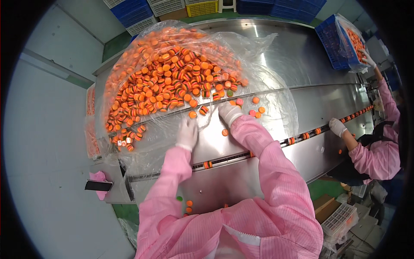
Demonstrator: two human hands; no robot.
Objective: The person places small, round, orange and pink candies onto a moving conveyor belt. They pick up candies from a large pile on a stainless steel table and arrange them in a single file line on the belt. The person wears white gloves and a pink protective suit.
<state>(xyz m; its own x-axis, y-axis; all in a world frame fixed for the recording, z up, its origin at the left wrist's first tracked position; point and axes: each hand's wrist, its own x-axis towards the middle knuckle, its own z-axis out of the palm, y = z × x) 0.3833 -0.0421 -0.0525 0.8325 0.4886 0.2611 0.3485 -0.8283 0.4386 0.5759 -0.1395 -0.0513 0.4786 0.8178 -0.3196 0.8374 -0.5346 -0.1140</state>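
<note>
A large heap of round orange layered sweets with red and dark stripes (168,80) lies on and under clear plastic sheeting (269,88). My white-gloved left hand (187,133) is over the steel table just below the heap, its fingers stretched toward a loose orange sweet (192,114). My right hand (229,113), also gloved, reaches to the heap's lower right edge, fingers bent down and their tips hidden. Beside it lie several loose sweets, among them a pink one (252,112) and a green one (230,93). Whether it grips any sweet cannot be seen.
A narrow conveyor channel (233,159) carries spaced sweets across the table to the right. There, a co-worker's gloved hand (337,127) is at the channel, the other at a blue crate (332,45) of sweets. A dark flat object (98,185) rests at the left corner.
</note>
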